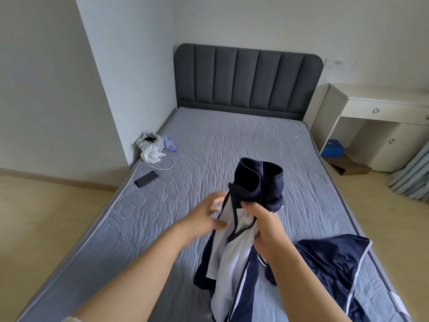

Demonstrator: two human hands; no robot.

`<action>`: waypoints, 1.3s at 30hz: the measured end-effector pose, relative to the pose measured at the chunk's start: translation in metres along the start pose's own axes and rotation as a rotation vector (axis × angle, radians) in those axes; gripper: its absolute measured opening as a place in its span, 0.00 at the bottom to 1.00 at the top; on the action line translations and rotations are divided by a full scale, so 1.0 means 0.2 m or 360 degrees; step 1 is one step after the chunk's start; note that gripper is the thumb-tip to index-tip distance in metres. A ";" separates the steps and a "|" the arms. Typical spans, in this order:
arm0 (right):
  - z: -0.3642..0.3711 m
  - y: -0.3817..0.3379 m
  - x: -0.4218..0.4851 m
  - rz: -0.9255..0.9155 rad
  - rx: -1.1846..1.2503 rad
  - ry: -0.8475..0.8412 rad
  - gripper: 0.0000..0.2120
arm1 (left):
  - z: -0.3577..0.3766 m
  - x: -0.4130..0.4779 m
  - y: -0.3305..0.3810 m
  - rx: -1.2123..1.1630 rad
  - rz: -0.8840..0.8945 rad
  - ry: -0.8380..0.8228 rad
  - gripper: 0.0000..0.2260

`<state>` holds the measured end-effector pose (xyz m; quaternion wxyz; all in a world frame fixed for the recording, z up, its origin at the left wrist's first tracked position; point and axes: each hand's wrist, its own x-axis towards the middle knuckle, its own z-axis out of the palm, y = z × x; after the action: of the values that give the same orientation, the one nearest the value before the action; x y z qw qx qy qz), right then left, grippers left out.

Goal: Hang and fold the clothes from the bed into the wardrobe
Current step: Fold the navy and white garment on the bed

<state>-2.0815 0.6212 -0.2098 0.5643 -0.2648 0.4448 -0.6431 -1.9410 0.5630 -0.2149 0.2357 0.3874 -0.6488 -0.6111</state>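
Note:
I hold a navy and white zip jacket [234,256] up over the near half of the bed [232,140]. My right hand [262,226] grips it just below the dark collar, on the right side of the zip. My left hand [206,217] is at the left front edge beside the zip; it is blurred, and its fingertips are hidden behind the cloth. The jacket's lower part hangs down to the mattress. A second navy garment [334,266] with pale piping lies spread on the bed at the near right.
On the bed's left side lie a black phone [146,179], a white cable [167,164], a white bag with tissues [151,145] and a plastic bottle [170,143]. A grey headboard [248,77] stands at the far end. A white desk [376,122] stands right of the bed.

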 end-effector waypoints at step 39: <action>0.69 0.31 -0.50 -0.0663 -0.0715 0.1077 0.11 | -0.82 -0.69 -0.03 0.0012 0.0204 0.0537 0.09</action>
<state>-1.9135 0.6812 -0.1836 0.1746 -0.2395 0.6700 -0.6807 -1.7317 0.5723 -0.1747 0.3782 0.4432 -0.6256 -0.5189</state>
